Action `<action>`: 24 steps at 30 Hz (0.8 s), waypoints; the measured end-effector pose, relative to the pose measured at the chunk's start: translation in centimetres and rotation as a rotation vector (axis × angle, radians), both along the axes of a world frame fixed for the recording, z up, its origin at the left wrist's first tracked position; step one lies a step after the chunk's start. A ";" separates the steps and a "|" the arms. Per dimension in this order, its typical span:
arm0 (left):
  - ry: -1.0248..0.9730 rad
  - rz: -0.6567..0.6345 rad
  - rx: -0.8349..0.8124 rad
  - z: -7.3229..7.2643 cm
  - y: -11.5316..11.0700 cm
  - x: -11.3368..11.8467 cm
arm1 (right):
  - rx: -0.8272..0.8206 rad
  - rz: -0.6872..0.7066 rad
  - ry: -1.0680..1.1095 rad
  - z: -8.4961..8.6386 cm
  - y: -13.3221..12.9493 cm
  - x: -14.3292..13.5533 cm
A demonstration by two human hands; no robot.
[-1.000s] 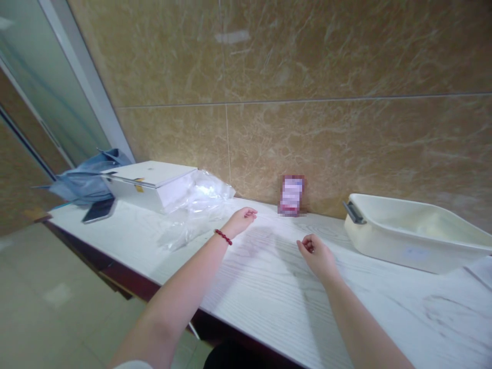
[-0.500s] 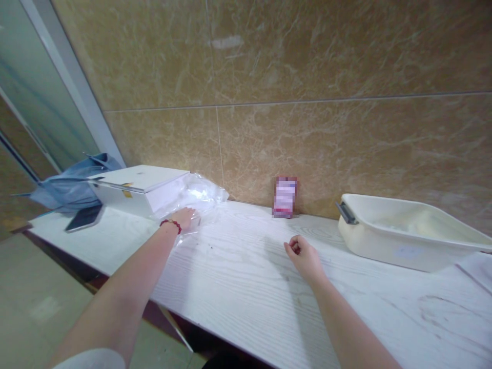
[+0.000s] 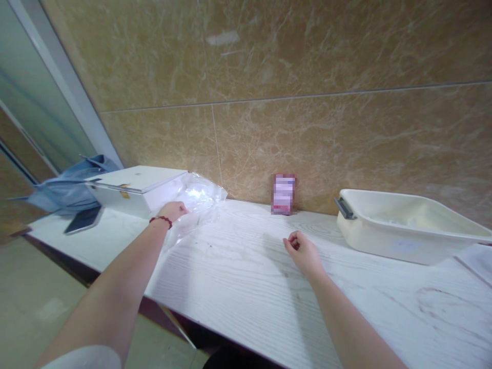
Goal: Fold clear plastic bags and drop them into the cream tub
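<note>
My left hand (image 3: 172,210), with a red beaded bracelet at its wrist, is closed on the near side of a clear plastic bag (image 3: 202,193). The crumpled bag lies on the white wood-grain table (image 3: 238,266), against the right side of a white box (image 3: 144,179). Loosely curled, my right hand (image 3: 302,251) hovers or rests over the middle of the table; I see nothing in its fingers. Beyond it, a small blurred red-and-white packet (image 3: 283,195) stands against the wall.
A cream plastic basin (image 3: 384,238) with a grey handle stands on the right. At the far left are a phone (image 3: 83,220) and a blue fabric bundle (image 3: 65,187). A brown marble-tiled wall (image 3: 307,133) runs behind the table.
My left hand has drawn slightly left toward the box, and its fingers, stretched over the plastic before, are now curled in. My right hand has hardly moved. The view has shifted a little.
</note>
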State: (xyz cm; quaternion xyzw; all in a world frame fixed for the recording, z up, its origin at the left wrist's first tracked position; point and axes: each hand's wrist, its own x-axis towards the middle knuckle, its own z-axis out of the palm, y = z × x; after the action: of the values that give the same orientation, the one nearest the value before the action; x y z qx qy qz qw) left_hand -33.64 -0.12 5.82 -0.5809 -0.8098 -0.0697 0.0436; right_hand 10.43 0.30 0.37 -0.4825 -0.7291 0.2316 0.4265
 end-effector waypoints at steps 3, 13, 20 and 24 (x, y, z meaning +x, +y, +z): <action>-0.037 -0.018 0.042 0.9 -0.1 0.1 | -0.006 -0.001 0.001 0.1 0.0 0.0; -0.204 -0.043 0.159 2.9 -0.9 0.4 | 0.002 0.001 -0.002 0.2 -0.1 0.0; -0.399 0.052 0.406 4.3 -1.3 0.6 | -0.010 0.007 0.001 0.2 -0.2 0.0; -0.418 0.091 0.513 5.2 -0.9 0.5 | 0.004 0.015 0.012 0.1 -0.1 0.0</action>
State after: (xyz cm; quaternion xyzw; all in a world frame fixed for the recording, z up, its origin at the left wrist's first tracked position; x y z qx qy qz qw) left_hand -33.14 -1.02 10.99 -0.4874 -0.7824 -0.3869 0.0242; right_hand 10.46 0.23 0.44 -0.4748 -0.7305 0.2361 0.4303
